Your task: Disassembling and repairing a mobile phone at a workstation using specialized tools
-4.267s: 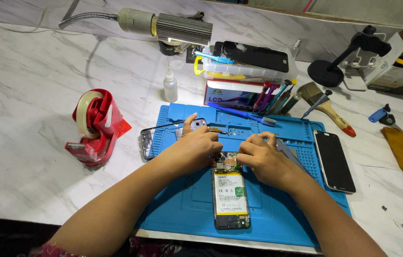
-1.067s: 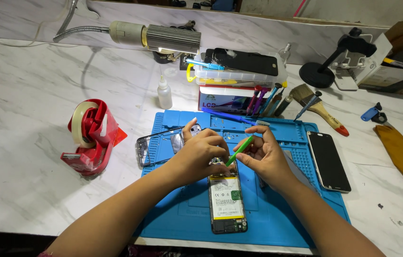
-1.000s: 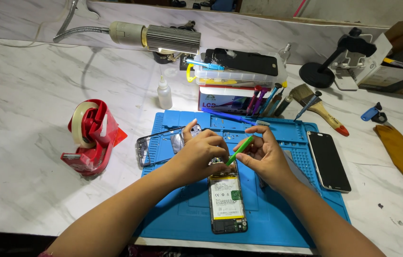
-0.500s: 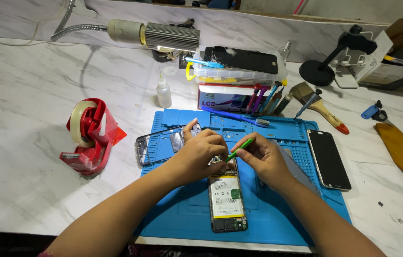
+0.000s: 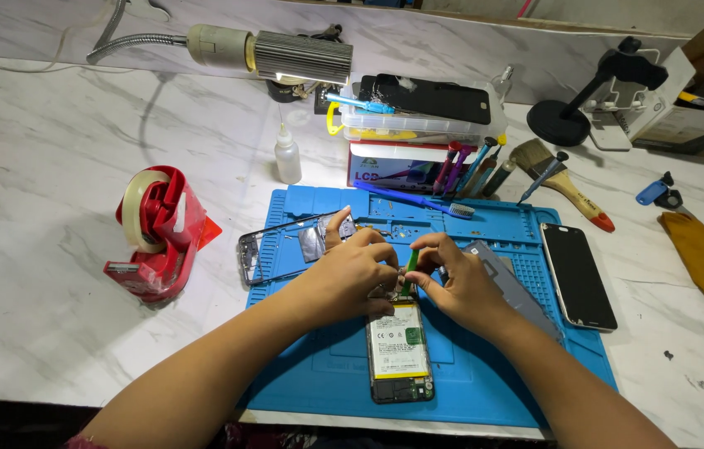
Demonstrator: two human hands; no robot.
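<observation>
An opened phone (image 5: 400,349) lies face down on the blue repair mat (image 5: 318,366), its white battery showing. My left hand (image 5: 352,270) rests on the phone's upper end, fingers curled over it, index finger raised. My right hand (image 5: 452,283) pinches a small green tool (image 5: 411,264) held upright over the same top end of the phone. The tool's tip is hidden between my fingers.
On the mat lie a phone frame (image 5: 281,249) at the left, a grey back cover (image 5: 510,278) and a dark phone screen (image 5: 578,274) at the right. A red tape dispenser (image 5: 156,229), a small bottle (image 5: 287,156), a tool box (image 5: 418,125), a brush (image 5: 564,179) and a lamp (image 5: 285,54) stand around.
The green tool went from slanting to nearly upright, and my right hand drew in closer to my left over the phone's top end.
</observation>
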